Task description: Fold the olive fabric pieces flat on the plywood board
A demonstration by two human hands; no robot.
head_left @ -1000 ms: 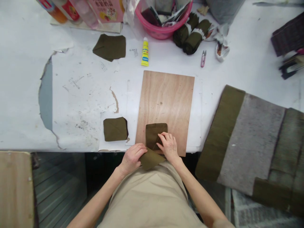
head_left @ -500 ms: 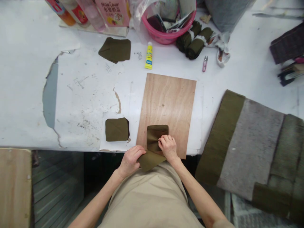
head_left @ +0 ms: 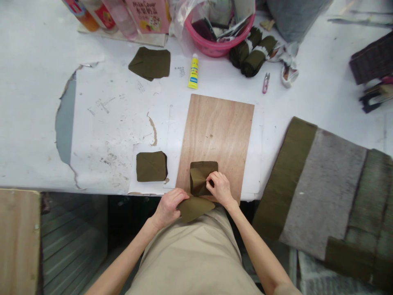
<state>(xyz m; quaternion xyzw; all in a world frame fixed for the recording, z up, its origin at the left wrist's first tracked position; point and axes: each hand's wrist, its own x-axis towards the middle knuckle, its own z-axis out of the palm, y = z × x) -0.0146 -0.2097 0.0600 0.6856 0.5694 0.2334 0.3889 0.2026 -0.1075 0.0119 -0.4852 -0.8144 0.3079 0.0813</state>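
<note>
My left hand (head_left: pixel 170 206) pinches the left corner of an olive fabric piece (head_left: pixel 195 208), which hangs at the table's front edge against my clothing. My right hand (head_left: pixel 220 186) is closed on the right side of a squarish olive fabric piece (head_left: pixel 199 177), drawing it into creases. That piece lies near the front end of a plywood board (head_left: pixel 217 127). Part of its right side is hidden by my fingers. Left of the board lies a small stack of olive fabric pieces (head_left: pixel 151 166).
More olive pieces (head_left: pixel 151 63) lie farther back, near a yellow glue tube (head_left: pixel 193 72). Behind stand a pink basket (head_left: pixel 211 50) and two olive fabric rolls (head_left: pixel 254 53). Pink thread snips (head_left: pixel 265 83) lie to the right. Large olive and grey fabric (head_left: pixel 325 192) overhangs the front right edge.
My right hand's pinch has lifted and creased the squarish piece, pulling its surface up toward the fingers. My left hand keeps its hold. The whole view has shifted slightly.
</note>
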